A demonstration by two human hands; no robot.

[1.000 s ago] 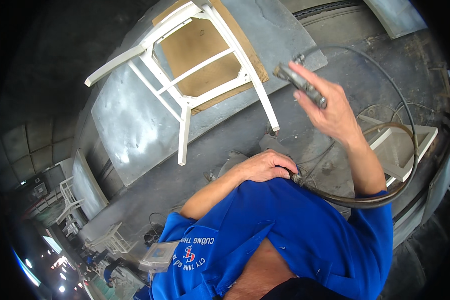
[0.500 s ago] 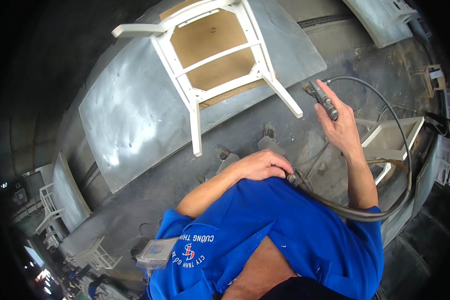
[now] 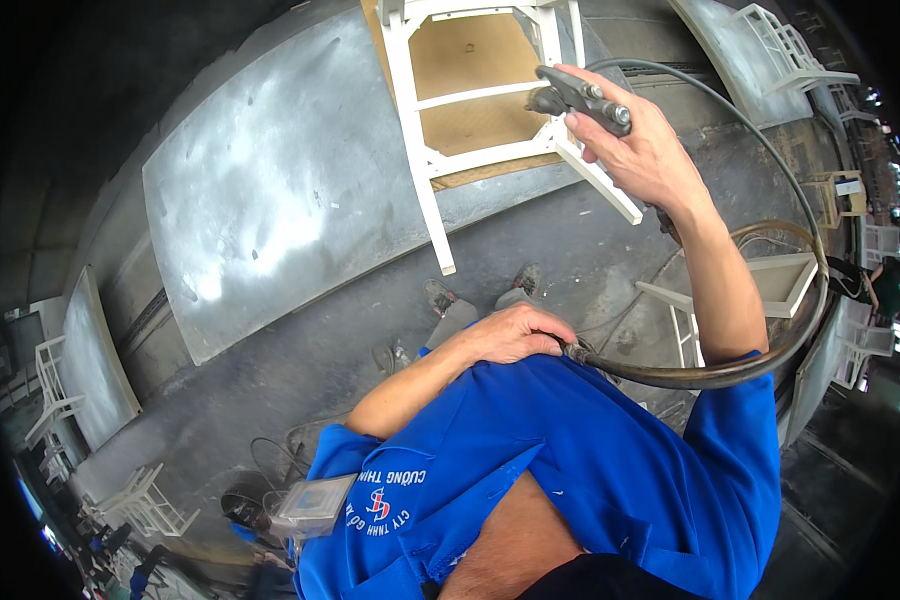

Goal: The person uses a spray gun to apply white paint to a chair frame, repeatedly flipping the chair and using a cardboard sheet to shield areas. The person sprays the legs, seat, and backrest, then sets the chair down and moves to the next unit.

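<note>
My right hand (image 3: pixel 640 140) is wrapped round a spray gun (image 3: pixel 588 100), raised over the near right corner of a white chair frame (image 3: pixel 485 158). From the gun a dark hose (image 3: pixel 775 150) loops down past my right forearm. At my waist, my left hand (image 3: pixel 518 332) is closed round the hose near its metal coupling (image 3: pixel 576 350); the fingertips are partly hidden. The chair frame lies with its legs sticking out toward me, on a brown board (image 3: pixel 470 180). Whether the gun touches the frame I cannot tell; it appears apart from it.
A large grey metal-topped table (image 3: pixel 240 210) carries the board and chair. Another white chair part (image 3: pixel 770 285) stands on the floor to my right, near hose coils. More white chairs (image 3: pixel 150 505) stand at the lower left. A wooden stool (image 3: pixel 838 200) is at the far right.
My right hand has swung the spray gun left and forward, from beside the table to over the chair frame. My left hand stays at the hose. The whole view has shifted a little.
</note>
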